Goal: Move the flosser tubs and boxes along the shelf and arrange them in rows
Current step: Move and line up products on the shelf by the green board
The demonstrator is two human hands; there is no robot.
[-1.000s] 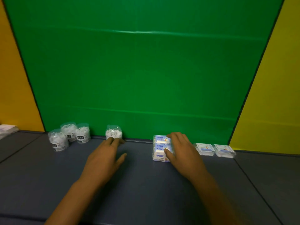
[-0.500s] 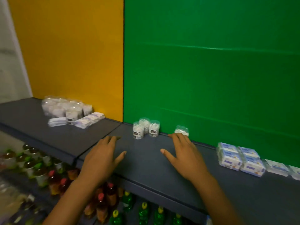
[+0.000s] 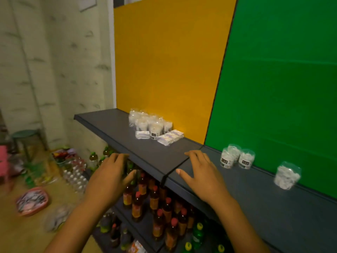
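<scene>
Over the grey shelf (image 3: 149, 157) both hands are out in front, palms down, fingers loosely spread and holding nothing. Left hand (image 3: 109, 178) hovers off the shelf's front edge, above the drinks below; right hand (image 3: 200, 177) sits over the shelf just right of the seam between the two shelf sections, and whether it touches the surface is hard to say. Back against the yellow panel (image 3: 169, 70) there's a bunched heap of tubs (image 3: 147, 122), with flat boxes (image 3: 170, 137) lying at its front and right, one small box (image 3: 141, 134) on the near left of the heap. Across the seam, in front of the green panel (image 3: 284, 88), three tubs (image 3: 236, 157) stand tight together, near the right hand's fingertips but apart from them. Further right, a lone tub (image 3: 286, 175) stands on its own, well clear of the trio. Down on the lower shelf, rows of red-capped bottles (image 3: 156, 212) and a few green bottles (image 3: 197, 232). Off left, a stool (image 3: 25, 136) by the wall and blurred clutter on the floor.
</scene>
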